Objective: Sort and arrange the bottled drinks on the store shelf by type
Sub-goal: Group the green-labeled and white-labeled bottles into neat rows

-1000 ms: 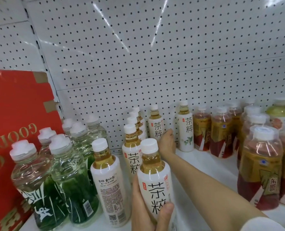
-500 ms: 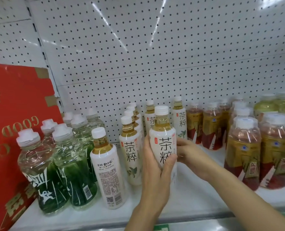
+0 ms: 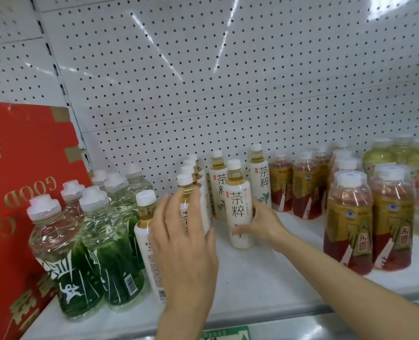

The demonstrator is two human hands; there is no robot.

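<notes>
Right hand (image 3: 262, 223) grip curled round white tea bottle (image 3: 238, 207) (label 茶粹), left hand (image 3: 181, 239) spread apart

Your left hand (image 3: 182, 244) has let go of the white tea bottle (image 3: 238, 204), now standing on the shelf (image 3: 265, 278); your right hand (image 3: 262, 223) alone holds it.

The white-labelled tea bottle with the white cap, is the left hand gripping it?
No, the right hand grips the white-labelled tea bottle; the left hand is open.
</notes>
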